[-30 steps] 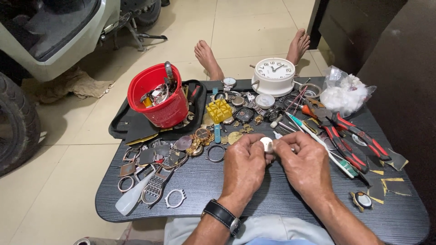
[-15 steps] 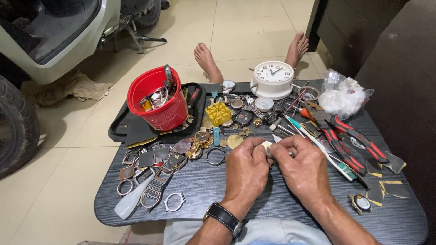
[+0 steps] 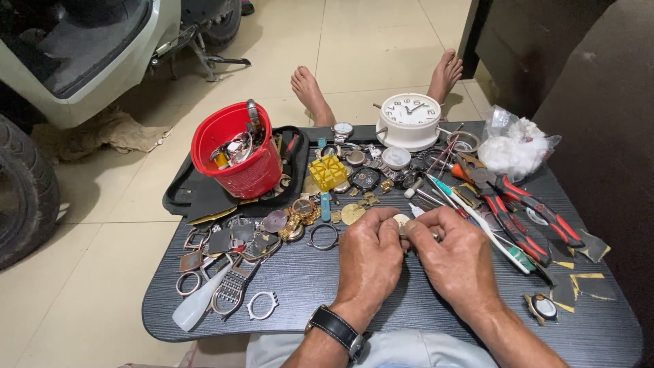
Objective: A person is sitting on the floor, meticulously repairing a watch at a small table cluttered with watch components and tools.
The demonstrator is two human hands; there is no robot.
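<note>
Both hands, L (image 3: 371,255) & R (image 3: 453,255), pinched together on a small pale round part (image 3: 401,221) over mid worktop (image 3: 409,313). Risk, I'd say: it slips out, gets lost among the watch cases (image 3: 293,221) close by.

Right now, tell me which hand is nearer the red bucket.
Left. The left hand lies below and right of the red bucket, with watch parts between them. The right hand sits farther right, beyond the left.
</note>
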